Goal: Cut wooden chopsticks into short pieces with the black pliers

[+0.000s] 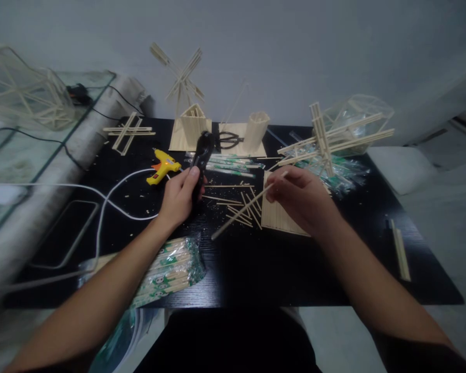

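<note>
My left hand (182, 196) is closed around a black hand tool (203, 150), held upright over the table; its exact kind is too dark to make out. Between the fingers of my right hand (299, 194) is a thin wooden stick (244, 208), slanting down toward the left. Short cut sticks (238, 212) and small chips lie on the black table under it. A flat panel of joined sticks (281, 215) rests below my right hand. To the left of my left hand lies a yellow glue gun (163, 167) with a white cord.
Stick structures on bases, one triangular (194, 127) and one round (257, 127), stand at the back by black-handled scissors (229, 139). Crossed stick frames (322, 137) sit right. Wrapped chopsticks (171, 269) lie at the front left. A white cable (101, 217) loops across the table.
</note>
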`<state>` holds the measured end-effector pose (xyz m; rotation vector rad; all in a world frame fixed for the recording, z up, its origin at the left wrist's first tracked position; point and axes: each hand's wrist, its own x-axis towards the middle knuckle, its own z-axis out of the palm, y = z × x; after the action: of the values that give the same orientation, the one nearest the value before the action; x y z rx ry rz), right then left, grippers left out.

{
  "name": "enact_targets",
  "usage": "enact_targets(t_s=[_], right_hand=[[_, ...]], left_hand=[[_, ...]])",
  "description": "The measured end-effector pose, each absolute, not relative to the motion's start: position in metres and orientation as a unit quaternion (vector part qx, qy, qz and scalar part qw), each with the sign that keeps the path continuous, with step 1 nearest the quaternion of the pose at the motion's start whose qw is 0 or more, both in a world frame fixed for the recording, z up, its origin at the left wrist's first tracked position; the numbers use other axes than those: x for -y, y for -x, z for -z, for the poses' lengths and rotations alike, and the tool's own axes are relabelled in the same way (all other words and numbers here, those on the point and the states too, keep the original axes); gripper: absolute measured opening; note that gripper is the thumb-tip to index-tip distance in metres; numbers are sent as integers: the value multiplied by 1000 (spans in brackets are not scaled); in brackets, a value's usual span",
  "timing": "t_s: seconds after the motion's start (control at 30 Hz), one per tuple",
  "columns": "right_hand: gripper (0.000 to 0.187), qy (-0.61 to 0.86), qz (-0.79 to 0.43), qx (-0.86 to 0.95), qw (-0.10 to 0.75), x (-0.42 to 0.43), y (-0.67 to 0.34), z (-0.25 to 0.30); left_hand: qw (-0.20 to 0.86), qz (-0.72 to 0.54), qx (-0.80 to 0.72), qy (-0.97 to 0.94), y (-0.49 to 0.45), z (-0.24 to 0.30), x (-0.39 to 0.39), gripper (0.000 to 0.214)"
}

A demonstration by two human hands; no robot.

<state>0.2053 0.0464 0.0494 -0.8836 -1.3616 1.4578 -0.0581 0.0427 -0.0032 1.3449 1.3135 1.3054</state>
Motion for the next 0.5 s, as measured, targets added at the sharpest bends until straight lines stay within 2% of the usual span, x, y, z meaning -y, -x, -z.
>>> enact_targets(t_s=[0.2, 0.5], right_hand=[[25, 357, -600, 563, 442, -46, -196, -56], [21, 407, -426, 697, 410, -66, -183, -50]], left_hand=[[404, -452, -529, -594, 36, 1, -31, 51], [265, -401, -559, -675, 18, -9, -26, 44]])
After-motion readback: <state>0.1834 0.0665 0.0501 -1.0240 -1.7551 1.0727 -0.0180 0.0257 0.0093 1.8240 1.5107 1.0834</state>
